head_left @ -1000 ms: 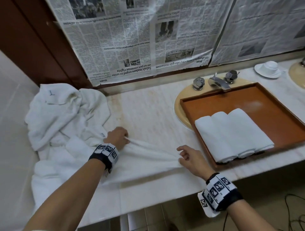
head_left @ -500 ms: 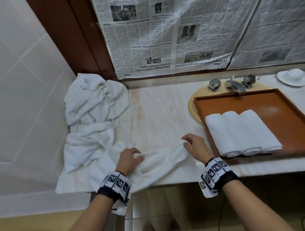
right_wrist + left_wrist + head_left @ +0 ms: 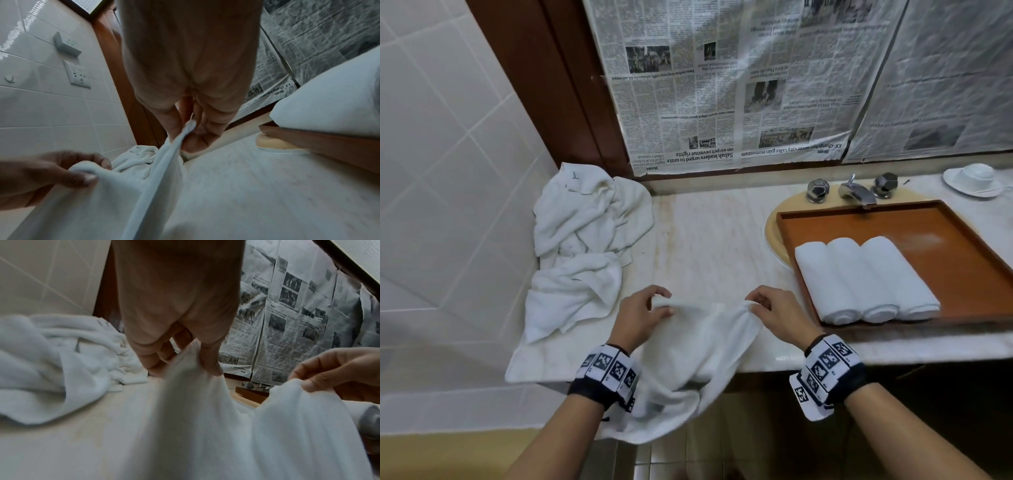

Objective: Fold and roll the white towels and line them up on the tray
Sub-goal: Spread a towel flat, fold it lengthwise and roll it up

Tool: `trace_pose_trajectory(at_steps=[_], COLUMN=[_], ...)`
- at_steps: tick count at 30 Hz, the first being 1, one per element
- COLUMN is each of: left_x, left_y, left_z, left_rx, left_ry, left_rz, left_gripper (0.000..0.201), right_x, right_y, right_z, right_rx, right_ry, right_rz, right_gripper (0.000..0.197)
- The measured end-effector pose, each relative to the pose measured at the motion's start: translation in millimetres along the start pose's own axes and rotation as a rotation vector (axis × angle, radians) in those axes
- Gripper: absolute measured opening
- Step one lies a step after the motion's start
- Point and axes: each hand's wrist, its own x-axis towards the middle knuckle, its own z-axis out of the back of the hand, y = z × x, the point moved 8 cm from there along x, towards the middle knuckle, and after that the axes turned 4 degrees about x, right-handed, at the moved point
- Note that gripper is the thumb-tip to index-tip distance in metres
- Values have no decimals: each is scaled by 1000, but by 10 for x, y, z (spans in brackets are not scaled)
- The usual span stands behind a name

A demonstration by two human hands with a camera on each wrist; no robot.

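Note:
A loose white towel (image 3: 698, 356) hangs over the counter's front edge. My left hand (image 3: 645, 313) pinches its upper left corner and my right hand (image 3: 770, 310) pinches its upper right corner. The left wrist view shows the left thumb and fingers (image 3: 207, 363) clamped on the towel (image 3: 205, 426). In the right wrist view the right fingers (image 3: 197, 138) nip the towel's edge (image 3: 156, 175). Three rolled white towels (image 3: 866, 277) lie side by side at the front left of the brown tray (image 3: 969, 246).
A heap of unfolded white towels (image 3: 582, 246) lies at the counter's left end against the tiled wall. The tray sits over a sink with a tap (image 3: 856, 192). A white cup and saucer (image 3: 976, 178) stands at the far right. Newspaper (image 3: 739, 82) covers the mirror.
Both hands have pulled one towel out of the heap toward the middle front of the counter, and now each hand holds a corner of it. The view has shifted left.

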Motion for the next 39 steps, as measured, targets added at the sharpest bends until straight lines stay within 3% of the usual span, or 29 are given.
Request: trace_pose_trajectory(at_steps=[6, 13, 19, 27, 32, 39], left_x=[-47, -116, -77, 64, 188, 366], left_y=[-31, 46, 74, -71, -187, -305], left_z=[258, 387, 598, 943, 1111, 1309], left_rx=[50, 33, 35, -125, -83, -8], left_ry=[7, 71, 118, 27, 8, -38], left_rz=[-21, -24, -44, -81, -126, -162], left_gripper=[23, 9, 8, 5, 7, 8], right_x=[-64, -144, -129, -41, 48, 232], right_y=[119, 130, 211, 340, 592, 816], right_z=[90, 205, 444, 749, 837, 1080], right_rx=[-26, -135, -348, -306, -244, -328], right_ry=[10, 12, 74, -29, -50, -74], right_rz=[11, -4, 20, -57, -78, -46], right_gripper=[3, 5, 15, 12, 16, 12])
